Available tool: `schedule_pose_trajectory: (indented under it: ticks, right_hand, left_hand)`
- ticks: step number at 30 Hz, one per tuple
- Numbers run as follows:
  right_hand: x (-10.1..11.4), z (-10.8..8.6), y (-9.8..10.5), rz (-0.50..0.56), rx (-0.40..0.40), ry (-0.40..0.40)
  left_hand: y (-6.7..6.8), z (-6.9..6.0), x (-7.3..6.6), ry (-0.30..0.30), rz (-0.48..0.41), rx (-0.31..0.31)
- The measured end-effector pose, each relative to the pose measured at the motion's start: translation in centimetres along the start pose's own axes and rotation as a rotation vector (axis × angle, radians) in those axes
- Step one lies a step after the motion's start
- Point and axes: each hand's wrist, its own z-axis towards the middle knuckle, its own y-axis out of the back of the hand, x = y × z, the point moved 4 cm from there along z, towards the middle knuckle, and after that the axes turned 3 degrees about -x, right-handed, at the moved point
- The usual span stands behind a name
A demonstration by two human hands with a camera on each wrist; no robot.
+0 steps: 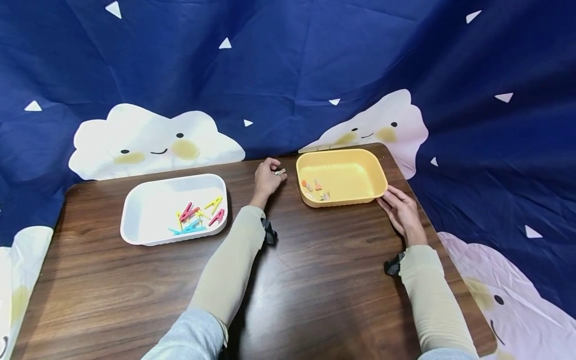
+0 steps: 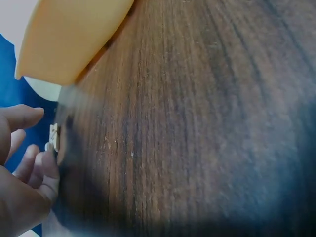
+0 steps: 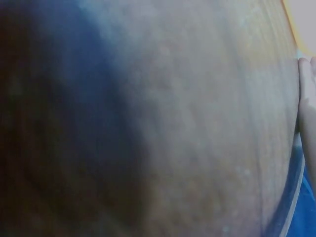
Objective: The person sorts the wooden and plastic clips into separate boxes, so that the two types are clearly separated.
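My left hand (image 1: 266, 179) is between the two trays, above the table near its far edge. It pinches a small pale clothespin (image 1: 280, 172) at its fingertips; in the left wrist view the clothespin (image 2: 54, 137) shows end-on beside the thumb tip. Nearly straight fingers of my right hand (image 1: 402, 210) touch the front right corner of the yellow tray (image 1: 342, 202). Inside that tray, several small clips (image 1: 317, 185), orange and pale, lie at its left end. The right wrist view catches only part of that hand (image 3: 307, 94) at its right border.
To the left stands a white tray (image 1: 148, 210) with several larger clothespins (image 1: 189, 212) in red, yellow and blue. Both trays rest on a brown wooden table (image 1: 315, 280). A dark blue cloth (image 1: 270, 75) with clouds hangs behind and beside it.
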Motion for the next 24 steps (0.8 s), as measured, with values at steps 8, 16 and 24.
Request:
schedule_pose_trajectory:
  ticks: [8,16,24]
  right_hand:
    - [0.0,0.1,0.1,-0.002,-0.007,-0.014]
    - [0.2,0.0,-0.1,-0.003,-0.006,-0.006]
    - [0.1,-0.1,-0.1,0.002,-0.010,-0.012]
  left_hand:
    - [-0.3,0.6,0.5,0.043,0.155,0.060]
    - [-1.1,0.0,0.0,0.041,0.311,0.021]
    - [-1.3,-0.7,-0.3,0.043,0.352,0.016]
